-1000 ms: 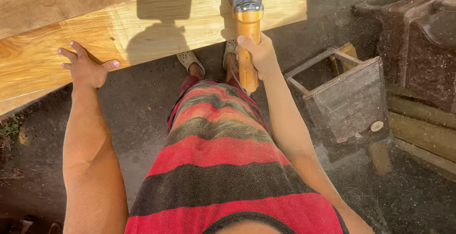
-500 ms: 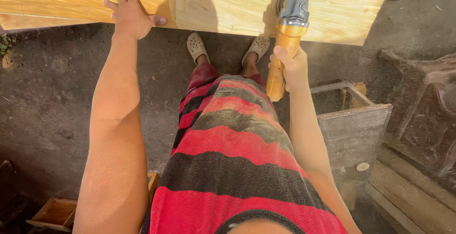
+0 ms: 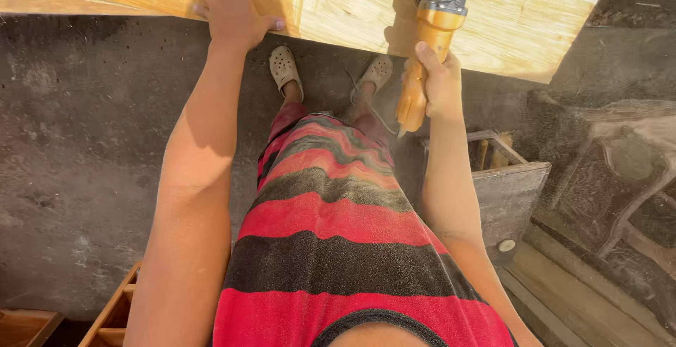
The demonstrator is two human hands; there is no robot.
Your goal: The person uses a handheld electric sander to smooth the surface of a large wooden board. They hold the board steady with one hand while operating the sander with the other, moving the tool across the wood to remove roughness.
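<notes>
A long pale wooden plank [image 3: 338, 9] lies across the top of the view, at about waist height. My left hand [image 3: 229, 5] presses flat on the plank with fingers spread. My right hand [image 3: 438, 79] grips the orange handle of an angle grinder [image 3: 431, 33]. The grinder's grey head rests on the plank to the right of my left hand. Its disc is hidden under the head. My feet in pale clogs [image 3: 284, 69] stand below the plank's near edge.
A grey wooden box [image 3: 510, 192] stands by my right leg. Dark carved wooden furniture [image 3: 620, 157] and planks [image 3: 563, 298] lie at the right. Orange wooden crates [image 3: 105, 315] sit at the bottom left on the dusty concrete floor [image 3: 84, 143].
The view has swung left to right, so the plank now lies almost level across the top. My left hand and the grinder stay on the plank, both higher in the frame.
</notes>
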